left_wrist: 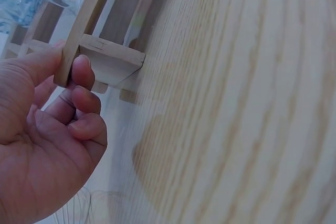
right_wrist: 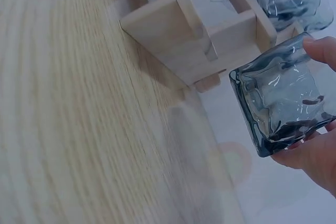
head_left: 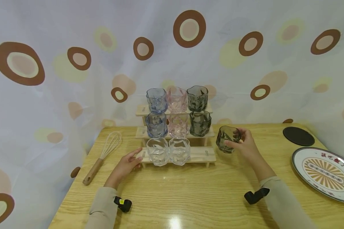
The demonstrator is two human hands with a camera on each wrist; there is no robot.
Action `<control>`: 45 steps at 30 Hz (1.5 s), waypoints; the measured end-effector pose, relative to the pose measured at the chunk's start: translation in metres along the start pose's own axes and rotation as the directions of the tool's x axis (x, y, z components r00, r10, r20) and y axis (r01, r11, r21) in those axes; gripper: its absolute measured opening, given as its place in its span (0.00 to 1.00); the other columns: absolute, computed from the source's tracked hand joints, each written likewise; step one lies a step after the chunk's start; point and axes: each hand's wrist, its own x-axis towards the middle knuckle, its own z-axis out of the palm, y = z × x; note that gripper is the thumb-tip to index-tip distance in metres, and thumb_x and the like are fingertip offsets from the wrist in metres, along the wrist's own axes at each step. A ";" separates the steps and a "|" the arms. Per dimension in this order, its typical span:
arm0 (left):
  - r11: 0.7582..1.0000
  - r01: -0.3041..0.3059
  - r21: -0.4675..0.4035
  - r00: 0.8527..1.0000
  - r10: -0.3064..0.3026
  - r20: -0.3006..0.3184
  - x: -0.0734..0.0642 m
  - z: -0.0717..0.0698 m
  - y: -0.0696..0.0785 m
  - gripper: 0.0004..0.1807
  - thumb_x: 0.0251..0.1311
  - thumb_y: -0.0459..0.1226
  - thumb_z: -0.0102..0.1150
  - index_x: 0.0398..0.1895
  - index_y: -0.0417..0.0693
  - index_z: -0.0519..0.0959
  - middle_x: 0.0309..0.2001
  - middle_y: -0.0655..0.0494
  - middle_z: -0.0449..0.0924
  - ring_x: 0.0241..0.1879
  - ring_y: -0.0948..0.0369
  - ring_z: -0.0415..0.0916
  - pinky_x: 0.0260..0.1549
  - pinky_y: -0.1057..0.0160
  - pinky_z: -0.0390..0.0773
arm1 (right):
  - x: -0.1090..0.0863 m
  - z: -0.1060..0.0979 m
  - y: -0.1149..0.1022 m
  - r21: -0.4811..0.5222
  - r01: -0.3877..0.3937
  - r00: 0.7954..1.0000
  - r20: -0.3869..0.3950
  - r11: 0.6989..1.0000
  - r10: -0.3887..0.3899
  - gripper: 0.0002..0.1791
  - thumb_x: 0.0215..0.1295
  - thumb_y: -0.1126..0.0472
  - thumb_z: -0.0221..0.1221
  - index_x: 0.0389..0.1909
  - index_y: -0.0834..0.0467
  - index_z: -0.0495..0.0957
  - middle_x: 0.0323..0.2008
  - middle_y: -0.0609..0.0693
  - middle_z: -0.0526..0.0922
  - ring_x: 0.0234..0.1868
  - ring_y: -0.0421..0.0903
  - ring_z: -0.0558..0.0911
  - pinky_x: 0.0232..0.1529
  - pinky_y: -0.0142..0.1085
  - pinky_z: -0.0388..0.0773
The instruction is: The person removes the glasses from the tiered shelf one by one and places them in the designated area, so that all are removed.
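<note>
With your right hand (head_left: 246,147) gripping the dark glass (head_left: 223,140) at its left and your left hand (head_left: 128,163) pinching the wooden stand (head_left: 201,153), you'd likely do best bracing the stand and lowering the glass upright, away from the clear glasses (head_left: 158,152) between your hands.

Red Chinese characters (head_left: 330,157) on plate (head_left: 299,163)

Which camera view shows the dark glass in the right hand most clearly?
The right wrist view: the dark glass appears close and large there, its wavy side plain. The head view shows it smaller, held by the right hand beside the wooden rack. The left wrist view does not show it.
</note>
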 end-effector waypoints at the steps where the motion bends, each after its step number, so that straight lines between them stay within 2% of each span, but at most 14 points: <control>1: 1.000 0.000 -0.006 1.000 0.000 0.002 0.000 0.000 0.000 0.29 0.68 0.41 0.52 0.72 0.51 0.60 0.27 0.52 0.75 0.32 0.59 0.72 0.34 0.64 0.70 | 0.003 0.000 0.001 -0.004 -0.010 1.000 -0.003 1.000 0.010 0.45 0.59 0.52 0.65 0.65 0.63 0.47 0.60 0.61 0.56 0.66 0.61 0.54 0.62 0.59 0.53; 4: 1.000 -0.005 -0.020 1.000 0.006 0.010 -0.001 0.000 -0.001 0.29 0.69 0.41 0.51 0.72 0.51 0.60 0.26 0.53 0.74 0.32 0.58 0.72 0.36 0.63 0.71 | 0.013 0.000 0.005 -0.004 -0.027 1.000 -0.008 1.000 0.027 0.44 0.60 0.52 0.65 0.65 0.63 0.47 0.61 0.63 0.54 0.67 0.63 0.52 0.62 0.59 0.52; 9: 0.999 -0.011 -0.043 1.000 0.012 0.022 -0.002 -0.001 -0.002 0.30 0.68 0.41 0.52 0.72 0.51 0.60 0.25 0.53 0.73 0.32 0.59 0.72 0.34 0.64 0.70 | 0.029 0.004 0.010 0.021 -0.040 0.999 -0.022 0.999 0.040 0.44 0.61 0.52 0.64 0.66 0.64 0.46 0.60 0.62 0.55 0.60 0.58 0.58 0.57 0.52 0.58; 13: 0.998 -0.008 -0.056 0.999 0.010 0.046 -0.010 -0.002 0.013 0.30 0.69 0.38 0.51 0.72 0.46 0.58 0.26 0.51 0.72 0.33 0.55 0.72 0.38 0.61 0.72 | 0.043 0.007 0.014 0.062 -0.056 0.998 -0.039 0.996 0.059 0.44 0.61 0.54 0.64 0.67 0.61 0.45 0.59 0.57 0.56 0.54 0.51 0.59 0.50 0.42 0.61; 15: 0.998 -0.004 -0.070 0.998 0.008 0.057 -0.010 -0.002 0.014 0.29 0.69 0.36 0.50 0.72 0.45 0.57 0.26 0.50 0.72 0.35 0.53 0.73 0.41 0.58 0.73 | 0.050 0.009 0.015 0.092 -0.056 0.997 -0.045 0.994 0.060 0.42 0.61 0.56 0.63 0.66 0.61 0.46 0.57 0.55 0.56 0.51 0.48 0.60 0.46 0.37 0.63; 16: 0.998 -0.003 -0.069 0.998 0.007 0.060 -0.009 -0.002 0.014 0.30 0.69 0.36 0.50 0.72 0.45 0.57 0.26 0.49 0.72 0.36 0.52 0.73 0.42 0.56 0.73 | 0.053 0.010 0.016 0.099 -0.060 0.997 -0.048 0.993 0.065 0.42 0.61 0.57 0.64 0.65 0.61 0.46 0.57 0.54 0.56 0.50 0.47 0.60 0.45 0.35 0.63; 19: 0.998 -0.019 -0.065 0.998 0.023 0.062 -0.002 -0.002 0.002 0.30 0.69 0.38 0.51 0.73 0.47 0.57 0.26 0.51 0.72 0.35 0.54 0.73 0.42 0.58 0.73 | 0.061 0.014 0.019 0.114 -0.065 0.996 -0.053 0.991 0.071 0.41 0.61 0.58 0.64 0.63 0.61 0.46 0.55 0.53 0.55 0.49 0.45 0.60 0.43 0.32 0.65; 21: 0.998 -0.022 -0.064 0.998 0.026 0.060 0.001 -0.002 -0.003 0.31 0.68 0.40 0.52 0.73 0.49 0.57 0.25 0.52 0.72 0.35 0.56 0.73 0.41 0.60 0.73 | 0.066 0.016 0.021 0.109 -0.086 0.994 -0.057 0.990 0.093 0.41 0.61 0.57 0.64 0.63 0.61 0.46 0.56 0.54 0.55 0.51 0.47 0.59 0.44 0.33 0.65; 27: 0.997 -0.011 -0.076 0.999 0.013 0.033 0.001 -0.003 -0.003 0.30 0.68 0.41 0.53 0.72 0.52 0.60 0.24 0.53 0.71 0.31 0.59 0.72 0.33 0.65 0.70 | 0.077 0.023 0.029 0.093 -0.132 0.988 -0.071 0.987 0.139 0.42 0.61 0.56 0.63 0.64 0.61 0.45 0.59 0.56 0.53 0.55 0.50 0.58 0.50 0.40 0.61; 39: 0.997 -0.025 -0.078 0.999 0.027 0.033 -0.001 -0.004 -0.003 0.30 0.68 0.39 0.53 0.72 0.48 0.59 0.24 0.55 0.70 0.32 0.60 0.72 0.36 0.66 0.73 | 0.092 0.030 0.030 0.108 -0.116 0.991 -0.049 0.987 0.122 0.41 0.64 0.58 0.61 0.65 0.62 0.43 0.60 0.58 0.50 0.58 0.53 0.56 0.52 0.43 0.60; 45: 0.997 -0.022 -0.080 0.999 0.025 0.032 -0.001 -0.002 -0.002 0.30 0.68 0.39 0.53 0.72 0.48 0.59 0.25 0.56 0.72 0.32 0.61 0.72 0.39 0.64 0.73 | 0.098 0.031 0.032 0.105 -0.123 0.990 -0.061 0.987 0.130 0.40 0.64 0.59 0.61 0.65 0.63 0.44 0.58 0.57 0.52 0.56 0.51 0.57 0.51 0.42 0.60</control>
